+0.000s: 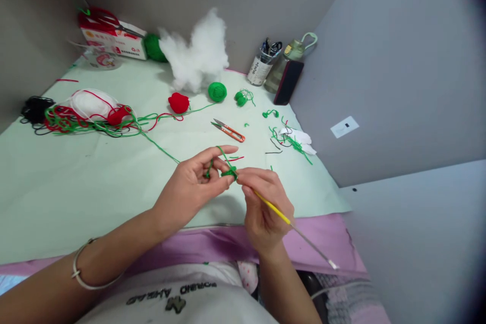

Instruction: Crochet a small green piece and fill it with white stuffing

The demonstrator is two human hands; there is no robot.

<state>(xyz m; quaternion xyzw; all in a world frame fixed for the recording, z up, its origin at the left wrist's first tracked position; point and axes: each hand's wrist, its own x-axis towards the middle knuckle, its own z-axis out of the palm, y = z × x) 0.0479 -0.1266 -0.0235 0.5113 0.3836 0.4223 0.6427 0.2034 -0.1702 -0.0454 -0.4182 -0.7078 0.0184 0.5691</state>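
Between finger and thumb, my left hand (190,182) pinches a small green crochet piece (229,173). Green yarn (161,150) runs over its raised index finger and trails left across the table. My right hand (268,202) grips a crochet hook (275,207) by its yellow handle. The hook's grey shaft points down to the right, while its working tip meets the green piece and is hidden there by fingers. Just beyond the hands lie orange-handled thread snips (232,131) and short red and green yarn ends (236,158).
A tangle of yarn (91,111) covers the left side. Behind stand a red ball (178,103), a green ball (217,91) and white stuffing (197,50). A pen cup (259,68), bottle (277,73) and phone (288,82) line the back right, with yarn scraps (294,144) nearer.
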